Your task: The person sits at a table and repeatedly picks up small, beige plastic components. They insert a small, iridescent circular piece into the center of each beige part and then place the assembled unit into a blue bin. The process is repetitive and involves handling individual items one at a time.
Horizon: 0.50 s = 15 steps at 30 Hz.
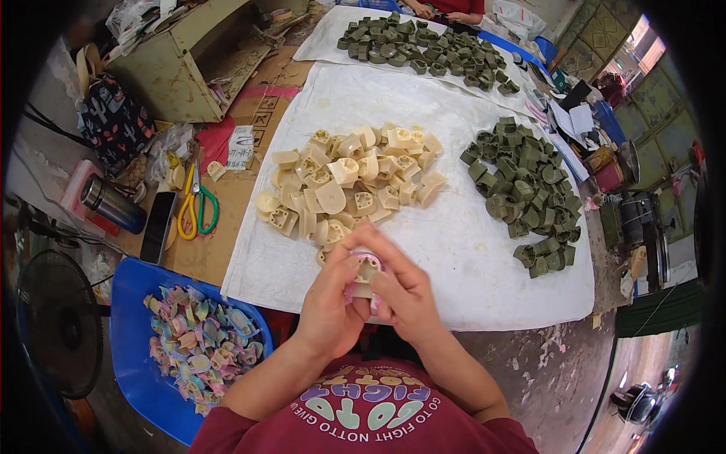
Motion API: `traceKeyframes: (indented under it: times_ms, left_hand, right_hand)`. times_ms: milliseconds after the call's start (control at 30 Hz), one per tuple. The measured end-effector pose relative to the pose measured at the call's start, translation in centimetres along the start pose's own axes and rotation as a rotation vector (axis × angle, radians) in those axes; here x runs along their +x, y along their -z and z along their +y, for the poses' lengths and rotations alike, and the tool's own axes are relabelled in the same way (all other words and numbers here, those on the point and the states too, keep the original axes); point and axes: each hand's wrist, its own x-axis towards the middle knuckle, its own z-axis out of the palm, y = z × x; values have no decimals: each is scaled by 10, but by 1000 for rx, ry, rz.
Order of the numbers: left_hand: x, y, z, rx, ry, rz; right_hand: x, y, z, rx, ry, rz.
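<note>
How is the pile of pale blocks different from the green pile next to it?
The cream pile is pale beige; the green pile is dark olive. The cream pile lies mid-cloth, just beyond both hands; the green pile lies farther right, near the cloth's edge. Both rest on the same white cloth and hold similar small moulded pieces.

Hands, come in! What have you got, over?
Left hand and right hand both gripping one cream block. Cream pile just ahead. Nothing blocking.
</note>
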Motion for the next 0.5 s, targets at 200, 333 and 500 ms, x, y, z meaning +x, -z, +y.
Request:
traceKeyframes:
  times_ms: [200, 333, 500]
  left_hand:
    - [2, 3, -4, 187, -175, -15]
    - [7, -9, -4, 362, -185, 163]
    - [12, 8, 8, 182, -53, 67]
  right_hand:
    - [10, 3, 9, 101, 0, -219]
    - [19, 1, 21, -188, 135, -106]
    - [12, -8, 9, -252, 69, -88]
